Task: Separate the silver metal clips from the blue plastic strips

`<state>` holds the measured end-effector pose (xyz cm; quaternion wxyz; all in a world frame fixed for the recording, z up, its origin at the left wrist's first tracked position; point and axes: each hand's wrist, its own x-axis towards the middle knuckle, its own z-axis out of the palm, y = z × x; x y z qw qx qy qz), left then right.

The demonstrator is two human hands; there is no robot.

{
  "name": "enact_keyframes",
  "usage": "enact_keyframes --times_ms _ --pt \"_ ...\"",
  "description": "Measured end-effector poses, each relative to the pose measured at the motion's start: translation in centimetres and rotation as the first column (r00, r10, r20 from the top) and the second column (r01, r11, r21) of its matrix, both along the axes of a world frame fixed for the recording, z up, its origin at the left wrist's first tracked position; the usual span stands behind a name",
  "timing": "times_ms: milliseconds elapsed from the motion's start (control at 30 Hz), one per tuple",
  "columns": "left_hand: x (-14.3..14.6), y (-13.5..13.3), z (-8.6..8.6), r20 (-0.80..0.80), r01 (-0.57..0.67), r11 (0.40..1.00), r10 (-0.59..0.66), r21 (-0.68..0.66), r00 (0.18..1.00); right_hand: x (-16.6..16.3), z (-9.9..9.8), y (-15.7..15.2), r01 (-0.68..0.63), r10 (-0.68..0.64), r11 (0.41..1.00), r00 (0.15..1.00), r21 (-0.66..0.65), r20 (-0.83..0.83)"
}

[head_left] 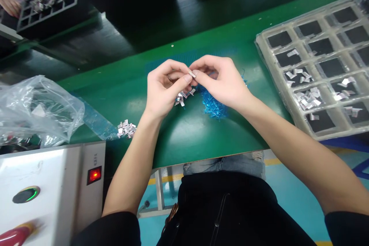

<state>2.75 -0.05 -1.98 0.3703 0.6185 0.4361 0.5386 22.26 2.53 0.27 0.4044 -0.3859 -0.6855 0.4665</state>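
My left hand (165,87) and my right hand (223,81) meet over the green table, fingertips pinched together. Between them is a small flat silvery piece (192,74), which thumbs and fingers of both hands touch. Just beneath my left hand lies a loose heap of similar silvery pieces (181,99), partly hidden by the fingers. A pile of thin shiny blue pieces (215,104) spreads under my right hand. Another small heap of silvery pieces (126,128) sits by my left forearm.
On the right stands a compartment tray (273,65) with silvery pieces in several cells. A clear plastic bag (57,103) lies at the left, behind a white machine box (37,173) with a lit red switch (94,175). Another person's hand (10,4) is beside a tray at the far left.
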Motion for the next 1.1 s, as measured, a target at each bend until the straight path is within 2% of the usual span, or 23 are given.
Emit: enact_keyframes --times_ms 133,233,467,633,933,1100 --pt "0.2 0.4 -0.6 0.081 0.04 0.997 -0.045 0.063 0.996 0.1 -0.4 0.2 -0.016 0.016 1.0 0.996 0.006 -0.083" --pt "0.1 0.4 -0.5 0.08 0.054 0.995 -0.061 0.079 0.995 0.2 -0.5 0.3 -0.007 0.007 1.0 0.995 -0.004 -0.101" --pt "-0.3 0.2 -0.4 0.03 0.067 0.997 -0.067 0.025 0.997 0.5 -0.2 0.4 0.012 -0.011 1.0 0.993 0.004 -0.119" --pt "-0.4 0.2 -0.6 0.037 0.079 0.997 -0.079 0.012 0.996 0.5 -0.1 0.3 0.045 -0.042 0.997 0.998 0.056 -0.056" --pt "0.5 -0.4 0.6 0.012 -0.015 0.999 0.015 0.03 1.0 0.7 0.0 0.6 0.134 -0.137 0.984 0.99 0.118 0.024" --pt "0.7 -0.5 0.8 0.011 -0.043 0.999 0.043 0.031 0.999 0.7 0.0 0.5 0.136 -0.137 0.983 0.99 0.121 0.005"
